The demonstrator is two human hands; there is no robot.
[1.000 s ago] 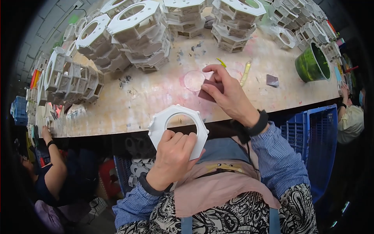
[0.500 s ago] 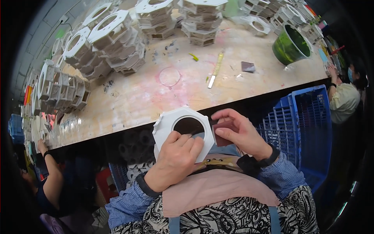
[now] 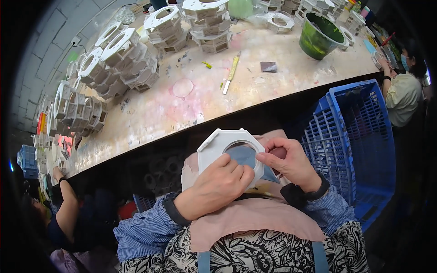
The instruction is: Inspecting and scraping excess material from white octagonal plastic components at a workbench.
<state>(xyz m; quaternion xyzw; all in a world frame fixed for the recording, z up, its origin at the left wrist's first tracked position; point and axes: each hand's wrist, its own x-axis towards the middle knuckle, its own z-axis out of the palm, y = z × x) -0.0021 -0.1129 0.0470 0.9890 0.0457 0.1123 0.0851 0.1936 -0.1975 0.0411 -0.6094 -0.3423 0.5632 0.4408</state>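
Observation:
A white octagonal frame with a large round opening is held above my lap, just off the table's near edge. My left hand is closed round its near rim, with the fingers curled into the opening. At the frame's right edge is my right hand, its fingertips against the rim. A reddish-brown piece of sandpaper is pinched in that hand, partly hidden by the fingers.
On the table stand several stacks of white frames, a knife with a yellow handle, a sandpaper square and a green-stained tub. A blue crate is at right. People work at both sides.
The frame has turned and tilted in my left hand. My right hand has brought the sandpaper round against the frame's right edge. The whole view has shifted a little.

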